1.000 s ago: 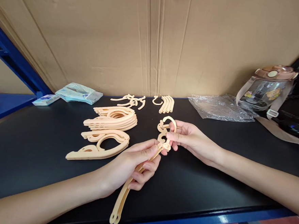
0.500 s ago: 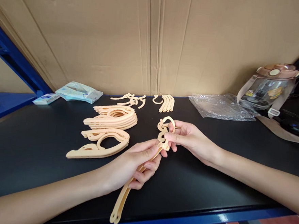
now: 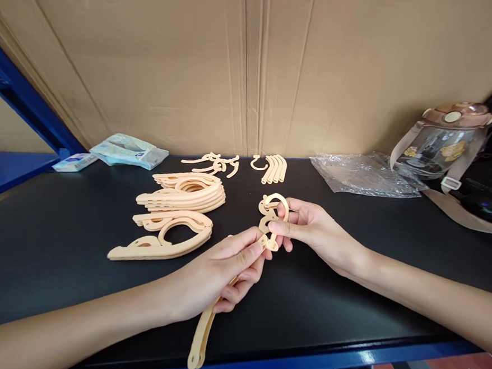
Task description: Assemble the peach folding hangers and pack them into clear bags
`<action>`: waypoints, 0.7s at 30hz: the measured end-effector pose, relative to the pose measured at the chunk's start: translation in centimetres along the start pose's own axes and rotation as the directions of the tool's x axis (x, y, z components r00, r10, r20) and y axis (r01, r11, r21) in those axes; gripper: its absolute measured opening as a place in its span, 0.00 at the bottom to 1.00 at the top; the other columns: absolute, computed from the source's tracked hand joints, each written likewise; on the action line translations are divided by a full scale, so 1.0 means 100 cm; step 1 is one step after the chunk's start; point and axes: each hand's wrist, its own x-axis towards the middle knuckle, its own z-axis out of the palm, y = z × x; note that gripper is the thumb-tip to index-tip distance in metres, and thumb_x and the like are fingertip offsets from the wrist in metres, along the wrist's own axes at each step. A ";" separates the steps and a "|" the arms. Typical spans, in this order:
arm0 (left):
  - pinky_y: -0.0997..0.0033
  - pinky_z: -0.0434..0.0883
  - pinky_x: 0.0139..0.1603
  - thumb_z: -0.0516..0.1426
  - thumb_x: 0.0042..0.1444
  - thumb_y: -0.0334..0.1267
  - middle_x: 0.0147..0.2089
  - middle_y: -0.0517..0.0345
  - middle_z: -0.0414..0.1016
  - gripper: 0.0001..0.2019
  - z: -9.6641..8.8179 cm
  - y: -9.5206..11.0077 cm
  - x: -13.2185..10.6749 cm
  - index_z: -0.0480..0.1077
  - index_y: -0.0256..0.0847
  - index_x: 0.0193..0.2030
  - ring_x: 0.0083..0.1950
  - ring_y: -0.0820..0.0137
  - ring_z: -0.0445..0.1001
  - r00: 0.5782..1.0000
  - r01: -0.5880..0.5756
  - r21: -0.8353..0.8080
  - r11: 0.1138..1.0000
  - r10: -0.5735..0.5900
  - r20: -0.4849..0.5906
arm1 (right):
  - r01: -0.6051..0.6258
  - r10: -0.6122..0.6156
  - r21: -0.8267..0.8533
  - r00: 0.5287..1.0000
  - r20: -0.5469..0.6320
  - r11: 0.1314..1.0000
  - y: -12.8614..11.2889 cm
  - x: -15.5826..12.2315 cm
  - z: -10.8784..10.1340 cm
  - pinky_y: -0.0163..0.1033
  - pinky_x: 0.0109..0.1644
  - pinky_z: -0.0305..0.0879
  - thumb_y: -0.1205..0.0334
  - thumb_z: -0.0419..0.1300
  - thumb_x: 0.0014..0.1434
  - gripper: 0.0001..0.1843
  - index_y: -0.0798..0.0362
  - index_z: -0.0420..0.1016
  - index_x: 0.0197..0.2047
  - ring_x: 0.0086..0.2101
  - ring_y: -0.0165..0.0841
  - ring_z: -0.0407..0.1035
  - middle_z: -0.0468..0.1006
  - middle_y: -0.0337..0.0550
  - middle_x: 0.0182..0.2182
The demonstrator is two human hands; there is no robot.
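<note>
My left hand is closed around a pair of long, curved beige plastic hanger arms, whose free ends point down toward the table's front edge. Between thumb and fingers, my right hand pinches a beige hanger hook. The hook's foot meets the top end of the arms at my left fingertips; whether they are joined I cannot tell. Another flat beige piece with a hole shows behind the hook, partly covered by my fingers. Folded beige hangers lie stacked to the left of my hands.
Loose beige hanger parts lie at the back, with several curved strips to their right. Farther right are a clear plastic bag and a strapped water bottle. Tissue packs sit back left, before a cardboard wall.
The lower ends of the hanger arms have swung slightly right and now overlap more closely. The hook's foot has shifted a little apart from the arms' top end. Both hands keep their grip.
</note>
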 end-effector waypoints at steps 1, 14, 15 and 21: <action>0.86 0.46 0.14 0.49 0.65 0.53 0.25 0.71 0.48 0.15 0.000 -0.001 0.000 0.59 0.43 0.39 0.19 0.82 0.44 1.000 0.005 0.023 1.000 -0.005 -0.002 | -0.003 0.003 -0.004 1.000 -0.010 1.000 0.000 0.000 0.001 0.34 0.29 0.62 0.54 0.68 0.53 0.18 0.52 0.62 0.31 0.26 0.27 0.68 0.74 0.35 0.24; 0.74 0.61 0.29 0.45 0.67 0.47 0.28 0.62 0.65 0.13 0.006 0.011 -0.010 0.66 0.44 0.39 0.28 0.71 0.63 0.964 -0.014 0.760 0.650 0.211 -0.162 | -0.010 0.007 -0.069 0.999 -0.042 0.998 -0.001 -0.003 0.006 0.34 0.27 0.65 0.52 0.70 0.50 0.19 0.51 0.63 0.31 0.23 0.26 0.69 0.75 0.34 0.24; 0.74 0.61 0.30 0.46 0.67 0.46 0.29 0.62 0.66 0.13 0.005 0.011 -0.011 0.67 0.44 0.38 0.29 0.70 0.65 0.955 0.008 0.778 0.629 0.225 -0.191 | -0.008 0.004 -0.076 0.999 -0.044 0.997 -0.001 -0.003 0.007 0.34 0.27 0.65 0.52 0.69 0.51 0.19 0.51 0.63 0.32 0.23 0.26 0.69 0.75 0.34 0.24; 0.79 0.62 0.19 0.46 0.67 0.50 0.24 0.66 0.63 0.16 0.003 0.008 -0.007 0.66 0.43 0.39 0.20 0.75 0.62 0.964 0.020 0.589 0.808 0.139 -0.225 | 0.100 -0.110 -0.187 0.993 -0.042 0.977 -0.005 -0.001 0.004 0.35 0.30 0.65 0.50 0.64 0.58 0.15 0.51 0.67 0.39 0.26 0.28 0.70 0.75 0.35 0.24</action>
